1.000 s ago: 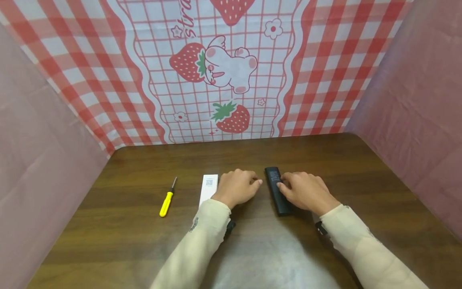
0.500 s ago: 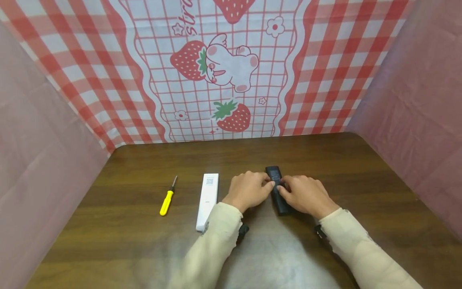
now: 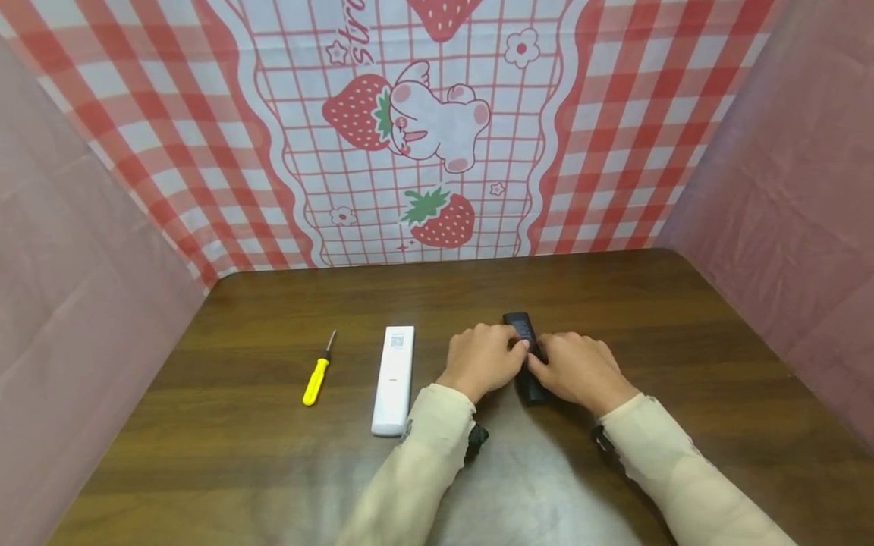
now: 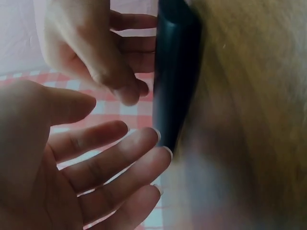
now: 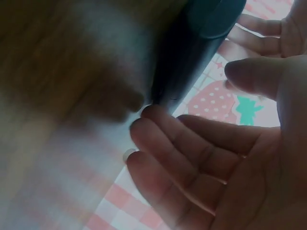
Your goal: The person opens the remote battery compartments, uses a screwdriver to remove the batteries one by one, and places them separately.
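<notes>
A slim black remote control (image 3: pixel 531 390) lies on the table with its printed label upward, partly covered by my hands. From its left side my left hand (image 3: pixel 483 358) reaches over it; in the left wrist view the slightly bent fingers meet or nearly meet its edge, the thumb standing apart. My right hand (image 3: pixel 579 368) is on the opposite side. In the right wrist view its fingertips are by the remote's far end and the thumb is away from the casing. Both thumbs come close together above the remote in the head view. Whether the fingertips press is hidden.
To the left of my left hand lies a white remote control (image 3: pixel 393 383) with a printed square code. Further left is a yellow-handled screwdriver (image 3: pixel 316 381). The brown wooden table (image 3: pixel 225 455) ends at a strawberry-patterned checked cloth (image 3: pixel 437 152) behind, with pink cloth on both sides.
My left hand has moved right, from beside the white remote to the black one, leaving the white remote uncovered. My right hand has stayed almost in place at the black remote.
</notes>
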Tool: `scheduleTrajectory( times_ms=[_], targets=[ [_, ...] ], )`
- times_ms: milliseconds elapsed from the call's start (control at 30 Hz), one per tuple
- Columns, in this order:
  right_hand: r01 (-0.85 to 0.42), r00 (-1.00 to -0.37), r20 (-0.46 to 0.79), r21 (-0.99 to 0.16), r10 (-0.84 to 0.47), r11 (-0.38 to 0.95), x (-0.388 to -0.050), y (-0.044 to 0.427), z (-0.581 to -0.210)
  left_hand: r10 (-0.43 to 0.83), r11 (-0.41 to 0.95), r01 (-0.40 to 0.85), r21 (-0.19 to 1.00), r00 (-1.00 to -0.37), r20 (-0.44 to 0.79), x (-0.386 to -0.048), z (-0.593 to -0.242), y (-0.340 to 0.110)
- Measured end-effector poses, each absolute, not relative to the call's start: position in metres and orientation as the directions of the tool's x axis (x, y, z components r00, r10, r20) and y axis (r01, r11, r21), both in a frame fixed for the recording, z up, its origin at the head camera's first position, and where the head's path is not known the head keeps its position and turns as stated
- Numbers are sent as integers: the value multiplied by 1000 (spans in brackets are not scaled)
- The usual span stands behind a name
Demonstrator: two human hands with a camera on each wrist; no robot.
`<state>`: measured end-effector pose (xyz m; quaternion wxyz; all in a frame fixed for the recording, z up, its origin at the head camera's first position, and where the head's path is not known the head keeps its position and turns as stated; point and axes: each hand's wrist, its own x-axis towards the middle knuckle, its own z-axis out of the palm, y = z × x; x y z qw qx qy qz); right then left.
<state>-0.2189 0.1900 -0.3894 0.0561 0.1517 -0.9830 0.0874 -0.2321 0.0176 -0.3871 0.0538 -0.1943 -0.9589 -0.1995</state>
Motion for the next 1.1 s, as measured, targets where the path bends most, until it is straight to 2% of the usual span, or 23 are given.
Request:
scheduleTrajectory(
  times_ms=[200, 600, 900, 1100],
  targets=[
    [-285, -957, 106, -144, -271, 948, -216, 185, -386, 297, 861, 349, 369, -936, 191, -233, -388, 22],
    [-273, -961, 88, -144, -263, 951, -212, 178, -390, 292, 854, 349, 386, -936, 199, -232, -389, 31],
    [-210, -978, 34, -146, -208, 967, -212, 175, -392, 261, 861, 312, 402, -949, 176, -231, -393, 34],
    [-197, -980, 8, -183, -199, 963, -217, 174, -389, 255, 855, 297, 425, -954, 156, -233, -395, 34]
  ],
)
